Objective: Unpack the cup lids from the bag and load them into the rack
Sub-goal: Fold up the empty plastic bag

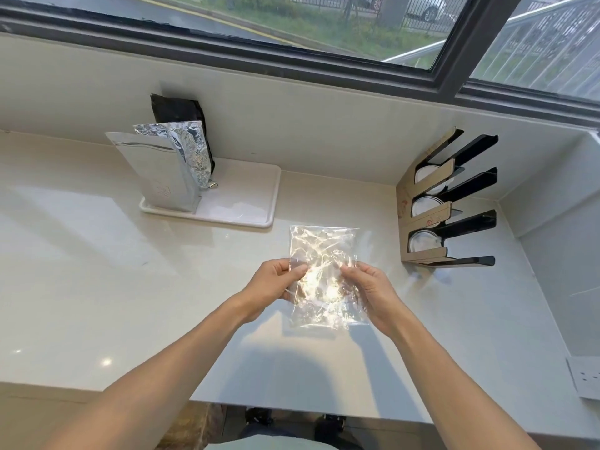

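Note:
A clear crinkled plastic bag (324,251) is held above the pale counter, flat and glaring in the light; I cannot see any lids inside it. My left hand (276,282) pinches its left edge and my right hand (370,290) pinches its right edge. The rack (422,219) stands at the right against the side wall, with black dividers and brown cardboard fronts. White cup lids sit in its three slots: the far lids (428,177), the middle lids (425,204) and the near lids (422,241).
A white tray (240,203) sits at the back centre, carrying a white pouch (159,170), a foil pouch (190,147) and a black pouch (177,108). A window runs along the back wall. A wall socket (584,378) is at the lower right. The counter's front edge lies below my forearms.

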